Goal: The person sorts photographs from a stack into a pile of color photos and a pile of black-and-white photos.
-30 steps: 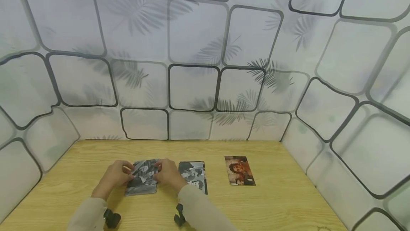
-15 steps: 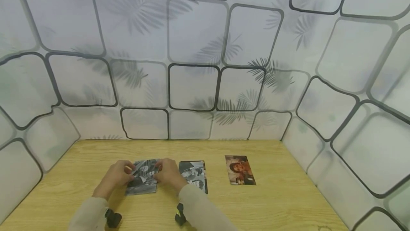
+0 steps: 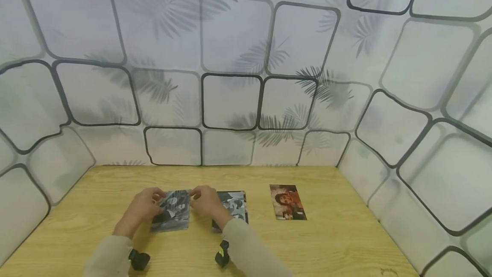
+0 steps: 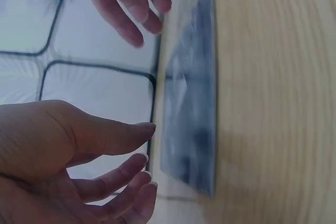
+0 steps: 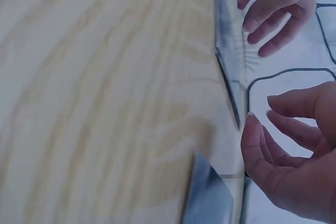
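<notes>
A black-and-white photo print [image 3: 174, 217] lies flat at the left of the wooden table. On its left side is my left hand [image 3: 143, 206]; in the left wrist view its thumb and loosely bent fingers hover apart above the print. My right hand [image 3: 209, 202] is just off the print's upper right corner, and the right wrist view has its fingers relaxed with nothing between them. Under my right wrist, partly hidden, lies a small pile of prints with a black-and-white photo [image 3: 236, 201] on top. Farther right is a colour photo [image 3: 288, 202].
Patterned fabric walls [image 3: 230, 102] enclose the table [image 3: 334, 243] at the back and both sides. Dark wrist cameras [image 3: 139, 260] sit below both of my hands, near the tabletop.
Both hands have let go of the left print's edges and lifted slightly apart; the right one has moved a little to the right. The print stays in place.
</notes>
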`<state>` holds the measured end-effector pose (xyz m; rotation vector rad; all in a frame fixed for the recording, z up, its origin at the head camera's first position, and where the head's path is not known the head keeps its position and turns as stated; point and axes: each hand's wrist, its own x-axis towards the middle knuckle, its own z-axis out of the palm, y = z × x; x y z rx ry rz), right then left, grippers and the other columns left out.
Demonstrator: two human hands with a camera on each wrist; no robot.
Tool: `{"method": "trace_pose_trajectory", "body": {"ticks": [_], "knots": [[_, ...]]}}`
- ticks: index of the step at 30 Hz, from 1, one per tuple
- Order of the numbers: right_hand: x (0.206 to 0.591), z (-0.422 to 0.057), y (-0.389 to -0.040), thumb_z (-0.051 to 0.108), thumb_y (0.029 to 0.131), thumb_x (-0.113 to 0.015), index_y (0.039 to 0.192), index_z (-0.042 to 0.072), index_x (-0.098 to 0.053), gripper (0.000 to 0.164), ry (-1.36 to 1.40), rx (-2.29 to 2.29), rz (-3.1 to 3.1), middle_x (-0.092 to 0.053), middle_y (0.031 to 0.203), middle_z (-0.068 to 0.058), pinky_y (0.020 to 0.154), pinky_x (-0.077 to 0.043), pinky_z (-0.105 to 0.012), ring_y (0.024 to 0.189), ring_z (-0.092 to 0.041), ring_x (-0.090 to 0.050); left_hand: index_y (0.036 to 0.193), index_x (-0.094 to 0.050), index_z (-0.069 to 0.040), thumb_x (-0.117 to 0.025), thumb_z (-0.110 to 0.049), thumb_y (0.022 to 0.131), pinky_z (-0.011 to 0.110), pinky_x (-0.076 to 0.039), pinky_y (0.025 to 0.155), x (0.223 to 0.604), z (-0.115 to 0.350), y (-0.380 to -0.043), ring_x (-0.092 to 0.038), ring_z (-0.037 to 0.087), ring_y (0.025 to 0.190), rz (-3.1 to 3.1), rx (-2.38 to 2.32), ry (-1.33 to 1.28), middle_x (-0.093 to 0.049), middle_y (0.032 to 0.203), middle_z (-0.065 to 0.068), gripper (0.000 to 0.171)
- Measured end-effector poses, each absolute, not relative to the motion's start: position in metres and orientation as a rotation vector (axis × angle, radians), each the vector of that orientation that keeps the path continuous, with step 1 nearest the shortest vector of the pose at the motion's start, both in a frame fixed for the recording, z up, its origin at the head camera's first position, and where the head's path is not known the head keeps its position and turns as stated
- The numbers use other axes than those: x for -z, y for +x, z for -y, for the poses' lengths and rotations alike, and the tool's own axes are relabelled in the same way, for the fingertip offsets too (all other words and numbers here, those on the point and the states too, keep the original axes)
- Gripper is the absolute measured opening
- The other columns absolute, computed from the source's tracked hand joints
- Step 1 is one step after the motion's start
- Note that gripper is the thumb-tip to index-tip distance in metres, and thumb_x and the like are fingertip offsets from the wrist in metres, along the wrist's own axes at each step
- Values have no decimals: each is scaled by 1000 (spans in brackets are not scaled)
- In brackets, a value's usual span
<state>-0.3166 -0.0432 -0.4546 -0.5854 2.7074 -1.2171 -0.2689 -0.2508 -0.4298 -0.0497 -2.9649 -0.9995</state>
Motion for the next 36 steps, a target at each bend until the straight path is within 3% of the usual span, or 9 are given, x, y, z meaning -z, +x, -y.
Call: {"method": "trace_pose_trajectory", "body": {"ticks": [9,14,20,29,36], "knots": [[442,9,-317,11,95,-68,121,6,-73,26,-622,1315,-2599,-74,102,-9,61,-55,-27,68,-11,-66,122,-66,5,-74,1,86,55,-60,88,423,213,-268,-67,44,109,2900,1185,-197,-68,121,28,37],[437,-17,-313,10,93,-68,120,4,-72,28,-594,1320,-2588,-73,106,-10,65,-60,-28,75,-13,-69,118,-68,1,-74,0,86,53,-61,88,426,190,-263,-68,37,107,2876,1242,-230,-69,121,22,34],[434,-51,-312,11,94,-68,121,3,-71,28,-578,1366,-2566,-70,111,-16,67,-62,-38,80,-26,-71,114,-69,-2,-76,1,84,46,-62,82,429,168,-263,-70,29,99,2857,1287,-210,-71,114,17,31],[431,-84,-306,8,94,-69,122,-2,-69,30,-487,1361,-2567,-67,104,-17,70,-64,-41,83,-32,-72,111,-70,-3,-76,5,83,44,-62,77,441,149,-267,-70,30,96,2823,1360,-207,-71,109,16,30],[430,-97,-305,7,95,-68,123,-4,-68,30,-412,1386,-2548,-68,109,-22,73,-66,-43,84,-34,-74,113,-69,-2,-75,4,84,43,-63,76,440,138,-272,-70,32,98,2840,1320,-223,-70,108,17,29]]}}
